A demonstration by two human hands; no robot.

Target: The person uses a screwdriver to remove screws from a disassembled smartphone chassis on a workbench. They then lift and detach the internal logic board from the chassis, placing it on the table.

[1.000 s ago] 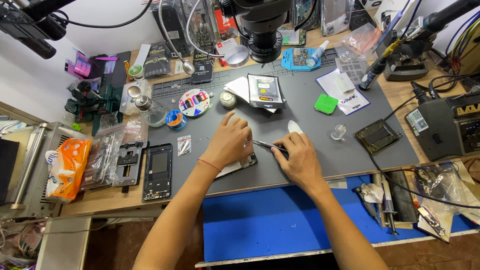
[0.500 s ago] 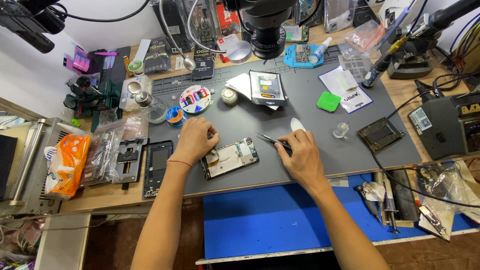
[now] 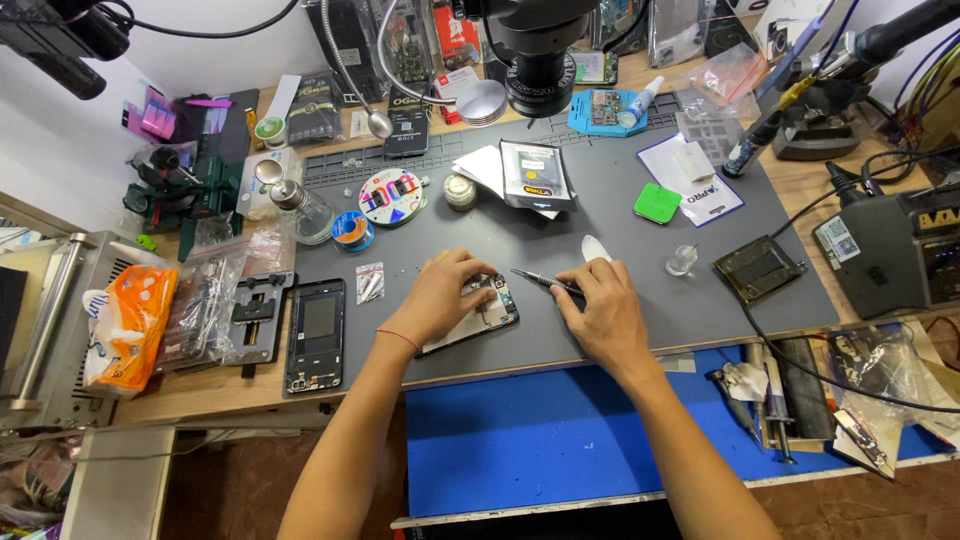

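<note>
An opened phone (image 3: 483, 316) with its circuit board showing lies on the grey work mat (image 3: 600, 200), near the mat's front edge. My left hand (image 3: 441, 296) rests on the phone's left part and holds it down with bent fingers. My right hand (image 3: 601, 310) grips a thin dark tool (image 3: 540, 280), like tweezers or a small screwdriver. The tool's tip points left and sits just above the phone's upper right corner. A small white oval pick (image 3: 595, 247) lies just beyond my right hand.
A black phone frame (image 3: 316, 333) and a metal holder (image 3: 258, 317) lie at the left. A microscope head (image 3: 538, 60) hangs over the mat's back. A black box (image 3: 537, 174), green square (image 3: 657, 203), solder reel (image 3: 351, 230), glass bottle (image 3: 296, 208) and soldering station (image 3: 900, 245) stand around.
My left hand moved right, back onto the phone, after having been beside it to the left. The right hand's tool tip now reaches the phone's corner.
</note>
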